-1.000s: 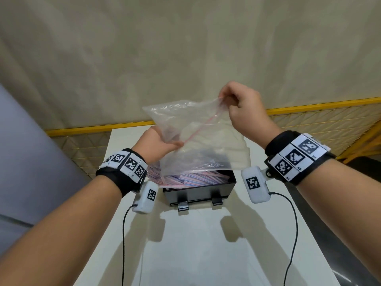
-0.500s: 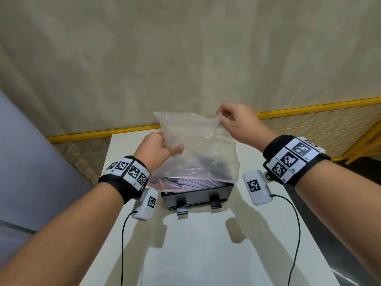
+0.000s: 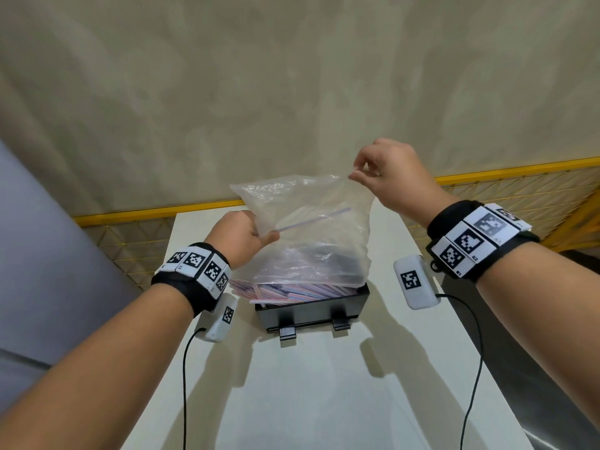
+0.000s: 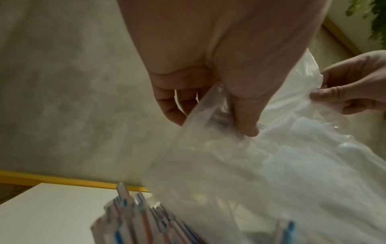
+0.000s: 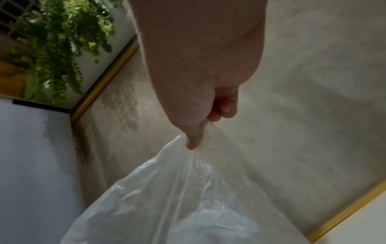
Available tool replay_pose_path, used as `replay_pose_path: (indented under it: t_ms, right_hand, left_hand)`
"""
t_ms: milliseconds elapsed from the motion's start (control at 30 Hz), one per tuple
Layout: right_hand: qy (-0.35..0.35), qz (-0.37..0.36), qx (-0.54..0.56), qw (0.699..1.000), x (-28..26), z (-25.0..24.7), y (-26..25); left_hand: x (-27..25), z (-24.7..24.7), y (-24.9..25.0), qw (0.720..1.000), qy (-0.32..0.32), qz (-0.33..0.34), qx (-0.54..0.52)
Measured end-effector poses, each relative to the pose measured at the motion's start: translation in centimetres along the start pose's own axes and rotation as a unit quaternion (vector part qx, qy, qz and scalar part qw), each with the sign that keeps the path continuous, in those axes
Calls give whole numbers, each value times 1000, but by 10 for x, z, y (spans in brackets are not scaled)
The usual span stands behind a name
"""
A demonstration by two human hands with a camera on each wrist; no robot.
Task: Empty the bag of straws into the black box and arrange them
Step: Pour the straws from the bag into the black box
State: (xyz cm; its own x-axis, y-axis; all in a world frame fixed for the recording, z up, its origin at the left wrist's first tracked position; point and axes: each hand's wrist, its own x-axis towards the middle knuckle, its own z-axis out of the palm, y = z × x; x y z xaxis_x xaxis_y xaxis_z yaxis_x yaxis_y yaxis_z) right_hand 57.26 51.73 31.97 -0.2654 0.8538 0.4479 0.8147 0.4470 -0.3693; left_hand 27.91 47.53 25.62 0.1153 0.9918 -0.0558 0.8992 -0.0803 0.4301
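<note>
Compared with the view half a second ago, the right hand has lifted its corner of the crumpled clear plastic bag higher again, so the film is stretched taller above the open black rectangular box on the white table. 1 thin striped straw now shows lying slantwise inside the bag, well above the rest. I judge that the emptying is nearly but not wholly done: the heap of red, white and blue striped straws already fills the box, some ends jutting over its left rim, and arranging has not begun. The right hand pinches the bag's upper right corner between thumb and fingertip, its other fingers loosely curled. The left hand has its fingers and thumb curled round the bag's left edge, lower down. The stray straw runs between the 2 grips, its lower end just beside the left thumb, apparently caught under it through the film, though I cannot tell for certain. The bag's open mouth hangs just over the box.
</note>
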Motion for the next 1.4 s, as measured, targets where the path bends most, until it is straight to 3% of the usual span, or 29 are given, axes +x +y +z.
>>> replay_pose_path:
  t_ms: [233,300,400,567,733,867,933,1033,1233,1400]
  right_hand:
    - [-106,32,-13,994,-16,11,11]
    - [-101,46,1,994,-21,14,12]
    - [-59,54,27,996,-24,18,12]
    - [-3,66,65,996,-22,19,18]
    - [4,115,128,985,-27,20,12]
    - [-94,186,129,969,-27,22,18]
    - [-110,180,116,971,-28,25,23]
    - [-66,161,97,980,-33,27,24]
    - [-85,92,52,991,-42,31,18]
    - [-84,132,75,985,-46,29,24]
  left_hand:
    - [-13,-6,19,986,-75,16,150]
    - [-11,-2,15,989,-65,24,128]
    - [-10,-2,8,999,-19,30,-8]
    - [-6,-1,-3,987,28,5,-156]
    - [-4,7,0,984,47,-18,-173]
    - [-4,11,0,978,35,-22,-204]
    - [-3,12,1,983,49,-17,-178]
    - [-2,12,2,992,63,-3,-113]
    - [-5,7,3,988,55,9,-146]
    - [-4,6,-6,993,22,-25,-117]
